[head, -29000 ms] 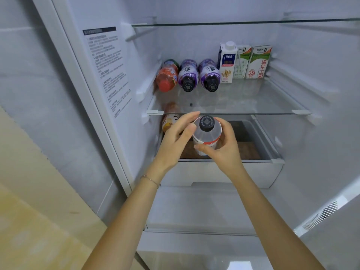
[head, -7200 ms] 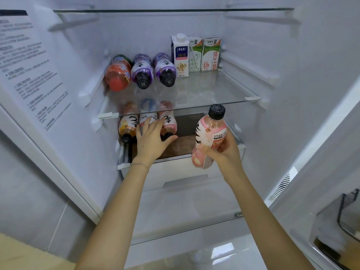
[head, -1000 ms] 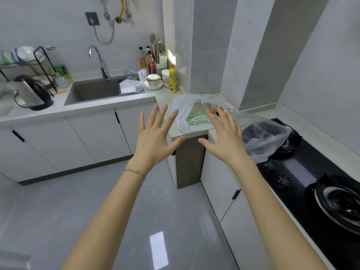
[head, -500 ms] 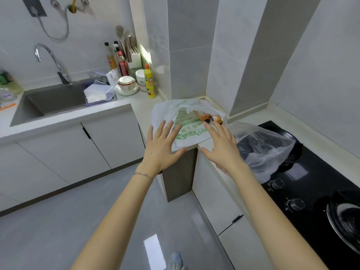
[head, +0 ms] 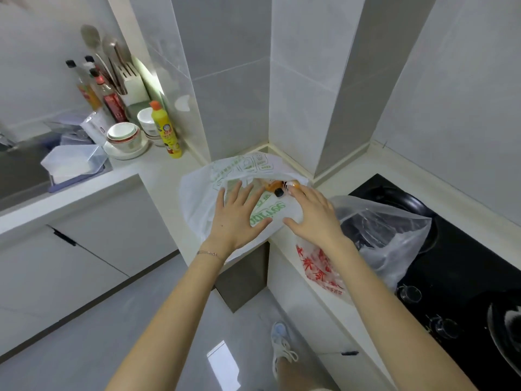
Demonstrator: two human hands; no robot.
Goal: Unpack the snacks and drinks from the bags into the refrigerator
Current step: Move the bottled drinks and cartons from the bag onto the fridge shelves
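A white plastic bag with green print (head: 197,193) lies on the corner of the pale counter. An orange drink bottle with a black cap (head: 275,187) shows at the bag's mouth. My left hand (head: 235,218) is spread flat over the bag with straight fingers. My right hand (head: 311,215) reaches over the bag's right side, fingers extended, fingertips close to the bottle. A second clear bag with red print (head: 386,235) sits to the right, partly over the stove. The refrigerator is out of view.
A black gas stove (head: 465,263) fills the right side. A yellow dish-soap bottle (head: 166,131), stacked bowls (head: 124,135), sauce bottles and a plastic box (head: 73,165) stand on the counter at left. Tiled wall corners rise behind the bags.
I have stepped closer to the counter. Both hands moved forward onto the green-printed bag, and the right fingertips now nearly reach the orange bottle.
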